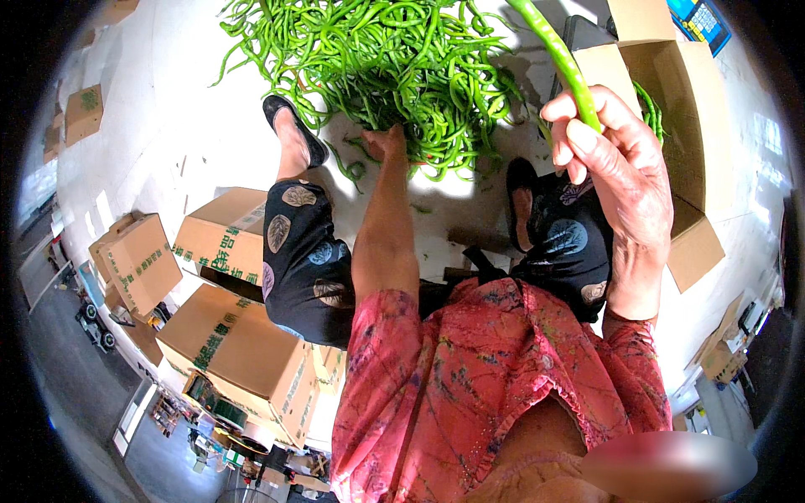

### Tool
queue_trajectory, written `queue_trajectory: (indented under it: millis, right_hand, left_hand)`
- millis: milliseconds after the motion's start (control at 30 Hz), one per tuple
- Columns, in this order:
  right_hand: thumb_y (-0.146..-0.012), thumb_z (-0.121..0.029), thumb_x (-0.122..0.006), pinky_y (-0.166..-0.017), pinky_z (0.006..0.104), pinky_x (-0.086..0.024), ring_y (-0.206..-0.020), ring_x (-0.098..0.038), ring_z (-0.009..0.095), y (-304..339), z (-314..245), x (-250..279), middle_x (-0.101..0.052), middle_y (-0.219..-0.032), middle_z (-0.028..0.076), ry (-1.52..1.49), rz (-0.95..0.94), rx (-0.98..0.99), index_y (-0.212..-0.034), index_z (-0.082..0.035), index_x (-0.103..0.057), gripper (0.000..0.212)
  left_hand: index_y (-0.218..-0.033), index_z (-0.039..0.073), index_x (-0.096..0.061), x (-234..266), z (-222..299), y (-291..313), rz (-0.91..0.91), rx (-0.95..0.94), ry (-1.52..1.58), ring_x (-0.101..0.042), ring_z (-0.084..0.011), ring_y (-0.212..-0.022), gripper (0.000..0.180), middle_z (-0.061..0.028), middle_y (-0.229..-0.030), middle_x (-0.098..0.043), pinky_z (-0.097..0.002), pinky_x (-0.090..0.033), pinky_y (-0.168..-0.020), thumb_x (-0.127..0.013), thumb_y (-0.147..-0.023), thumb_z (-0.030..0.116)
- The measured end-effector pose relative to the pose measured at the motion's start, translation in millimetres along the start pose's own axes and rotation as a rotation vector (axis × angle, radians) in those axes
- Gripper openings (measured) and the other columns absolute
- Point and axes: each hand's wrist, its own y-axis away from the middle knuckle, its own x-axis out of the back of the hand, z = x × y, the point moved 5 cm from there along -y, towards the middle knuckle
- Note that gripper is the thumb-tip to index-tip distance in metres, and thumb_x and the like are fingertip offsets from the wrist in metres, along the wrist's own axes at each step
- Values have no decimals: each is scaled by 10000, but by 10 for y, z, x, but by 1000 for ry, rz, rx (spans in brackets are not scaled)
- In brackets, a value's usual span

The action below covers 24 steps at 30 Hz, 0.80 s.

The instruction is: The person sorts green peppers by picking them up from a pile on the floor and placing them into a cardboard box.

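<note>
A large heap of long green chili peppers (pixel 411 63) lies on the pale floor in front of me, between and beyond my feet. My left hand (pixel 386 142) reaches down into its near edge; the fingers are mostly hidden among the peppers, so their grip does not show. Raised at the right, my right hand (pixel 625 172) is closed on one long green chili pepper (pixel 558 52), pinched near its lower end between thumb and fingers. That pepper points up and to the left, above the floor.
Beside my right hand stands an open cardboard box (pixel 704 126) with green peppers (pixel 649 113) inside. A blue device with keys (pixel 703 23) is behind it. Taped cartons (pixel 239 344) stand at my left. My black shoes (pixel 295 130) flank the heap, and stray peppers (pixel 345 168) lie nearby.
</note>
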Motion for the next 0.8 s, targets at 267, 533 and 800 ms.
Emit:
queue_trajectory:
  millis: [267, 533, 800]
  right_hand:
    - [-974, -207, -573, -663, 210, -432, -736, -536, 59, -19, 25, 101, -614, -821, 2, 8, -35, 43, -1094, -31, -650, 227]
    - [-931, -241, -633, -659, 180, -406, -711, -513, 43, -66, 135, 220, -612, -829, -14, -70, 15, 55, -1098, -20, -648, 277]
    - [-930, -246, -645, -584, 172, -377, -637, -477, 18, -218, 233, 245, -599, -783, -34, -131, 86, 43, -970, -68, -632, 182]
  left_hand:
    - [-1233, -44, -469, 636, 1036, 525, -323, -106, 662, -591, -205, -828, 619, -119, -1030, -599, -296, -486, -744, -713, -667, 11]
    - [-1311, 1, -448, 1622, 2670, 1289, -414, -261, 736, -609, -209, -913, 652, -89, -1075, -600, -334, -507, -841, -644, -695, -79]
    - [-1296, -14, -462, 2385, 4201, 1682, -903, -599, 980, -625, -200, -866, 483, -124, -984, -621, -343, -551, -806, -620, -841, 7]
